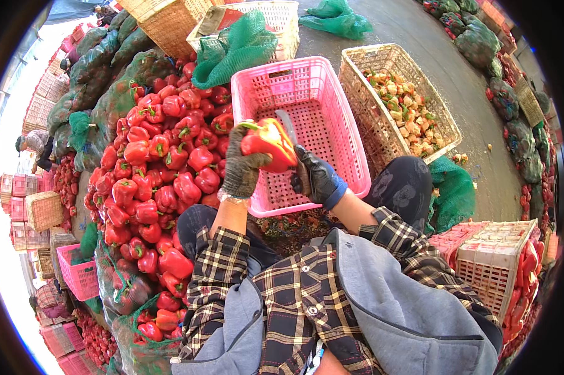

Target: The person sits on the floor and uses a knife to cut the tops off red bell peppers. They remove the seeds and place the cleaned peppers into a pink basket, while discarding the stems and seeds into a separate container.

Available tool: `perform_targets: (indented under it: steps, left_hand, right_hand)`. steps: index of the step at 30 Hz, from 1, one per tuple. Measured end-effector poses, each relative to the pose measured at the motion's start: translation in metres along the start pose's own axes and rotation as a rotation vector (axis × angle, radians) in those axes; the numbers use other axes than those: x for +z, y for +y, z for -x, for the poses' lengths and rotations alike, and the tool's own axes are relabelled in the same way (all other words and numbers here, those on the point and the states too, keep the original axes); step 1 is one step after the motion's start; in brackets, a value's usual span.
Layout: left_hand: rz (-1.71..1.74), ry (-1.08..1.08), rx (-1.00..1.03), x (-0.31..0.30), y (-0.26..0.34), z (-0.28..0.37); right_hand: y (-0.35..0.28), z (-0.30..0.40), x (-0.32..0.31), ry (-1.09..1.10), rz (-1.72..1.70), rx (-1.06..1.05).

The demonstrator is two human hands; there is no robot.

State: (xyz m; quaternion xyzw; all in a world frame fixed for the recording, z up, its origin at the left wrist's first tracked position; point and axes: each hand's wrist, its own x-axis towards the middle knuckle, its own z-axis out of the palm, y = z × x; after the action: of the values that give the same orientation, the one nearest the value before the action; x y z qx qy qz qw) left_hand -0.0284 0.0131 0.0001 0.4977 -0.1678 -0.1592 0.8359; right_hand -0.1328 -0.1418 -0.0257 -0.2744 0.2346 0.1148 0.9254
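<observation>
My left hand (245,166), in a dark knit glove, grips a red bell pepper (273,147) that is cut open, its pale inside showing at the top. In my gloved right hand (317,176) is a knife (287,125); the handle lies in the fist and the blade points up beside the pepper's cut side. Both hands are over a pink plastic crate (352,140) with a perforated floor, where no peppers show. A large heap of whole red bell peppers (162,154) lies left of the crate.
To the right, a cream plastic crate (396,51) holds cut pepper cores (406,112). Green mesh sacking (235,51) hangs over a white crate (289,28) ahead. Filled mesh sacks (94,61) line the left. Stacked crates (490,262) stand at lower right.
</observation>
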Motion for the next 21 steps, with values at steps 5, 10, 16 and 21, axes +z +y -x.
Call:
perform_targets:
  steps: [5, 10, 16, 21]
  left_hand:
    - [0.065, 0.081, -0.279, 0.007, -0.021, 0.005]
    - [0.088, 0.319, -0.244, -0.003, -0.027, 0.006]
    - [-0.328, 0.356, -0.092, -0.004, -0.019, 0.002]
    - [-0.330, 0.298, -0.214, -0.003, -0.025, 0.005]
  right_hand:
    - [-0.006, -0.011, -0.011, 0.040, 0.100, -0.348]
    - [-0.001, -0.007, 0.004, 0.084, 0.468, -0.488]
    - [0.007, 0.007, 0.003, 0.200, 1.269, -1.007]
    - [0.010, 0.007, 0.001, 0.366, 1.628, -0.900]
